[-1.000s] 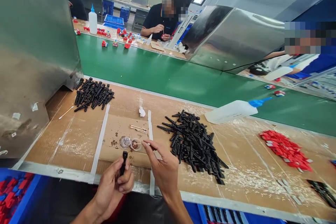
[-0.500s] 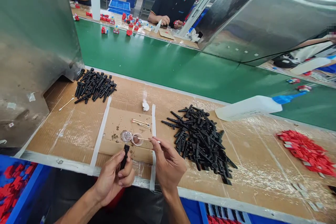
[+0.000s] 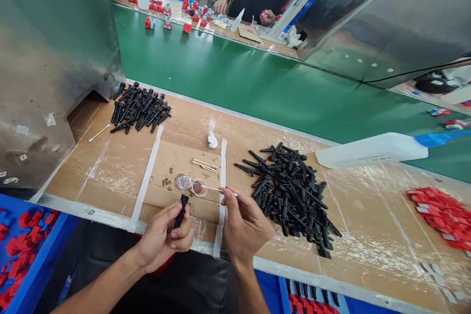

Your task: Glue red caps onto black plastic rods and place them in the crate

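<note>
My left hand (image 3: 167,233) is closed round a black plastic part (image 3: 181,211), held upright at the front edge of the cardboard. Between the fingertips of my right hand (image 3: 245,221) is a thin cotton swab (image 3: 214,188); its far tip lies in a small clear cup (image 3: 198,187) with dark reddish contents. A second small clear cup (image 3: 183,182) touches that one on the left. Several used swabs (image 3: 204,164) lie behind the cups on a cardboard sheet (image 3: 171,154) with dark spots.
Black parts are heaped at the right (image 3: 290,191) and back left (image 3: 142,108). A white bottle (image 3: 371,150) lies beyond the right heap, red parts (image 3: 443,216) at far right. Behind runs a green belt (image 3: 235,81); another person's hand (image 3: 267,17) is across it.
The view has shifted, so the bench appears slightly higher and further right. Both hands keep their hold on the black part and the swab. Across the belt, the other person's hands have moved apart.
</note>
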Demonstrator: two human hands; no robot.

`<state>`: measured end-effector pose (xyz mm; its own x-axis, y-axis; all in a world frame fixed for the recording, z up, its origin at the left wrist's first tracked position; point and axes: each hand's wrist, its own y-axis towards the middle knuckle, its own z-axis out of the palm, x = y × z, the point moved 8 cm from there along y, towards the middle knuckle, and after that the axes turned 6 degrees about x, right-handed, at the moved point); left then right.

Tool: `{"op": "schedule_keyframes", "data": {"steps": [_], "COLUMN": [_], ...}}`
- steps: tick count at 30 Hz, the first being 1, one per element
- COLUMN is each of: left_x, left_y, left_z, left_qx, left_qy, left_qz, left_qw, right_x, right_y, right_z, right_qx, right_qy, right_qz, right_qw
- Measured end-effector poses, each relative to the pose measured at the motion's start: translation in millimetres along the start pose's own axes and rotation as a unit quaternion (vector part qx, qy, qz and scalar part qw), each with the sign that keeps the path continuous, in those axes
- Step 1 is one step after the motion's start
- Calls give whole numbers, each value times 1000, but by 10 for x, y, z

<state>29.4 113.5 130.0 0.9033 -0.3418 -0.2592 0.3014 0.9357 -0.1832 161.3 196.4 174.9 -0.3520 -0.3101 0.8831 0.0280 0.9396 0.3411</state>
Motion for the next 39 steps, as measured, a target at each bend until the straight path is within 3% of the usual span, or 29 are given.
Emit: {"op": "schedule_keyframes", "data": {"steps": [9,18,39], "left_x": [-16,-16,-15], "left_y": [3,-8,12], "left_z": [8,11,14], "left_qx": [-7,-12,4], "left_qy": [7,15,16], "left_qz": [3,-1,17], "left_qw": [1000,1000,1000], "right_x": [117,363,367], "right_y": [-55,-199,-232], "right_z": [-52,101,203], "right_qx": [-22,70,100], "right_qy": [27,48,56], "right_qz": [-21,-92,-106], "right_qw": [999,992,988]}}
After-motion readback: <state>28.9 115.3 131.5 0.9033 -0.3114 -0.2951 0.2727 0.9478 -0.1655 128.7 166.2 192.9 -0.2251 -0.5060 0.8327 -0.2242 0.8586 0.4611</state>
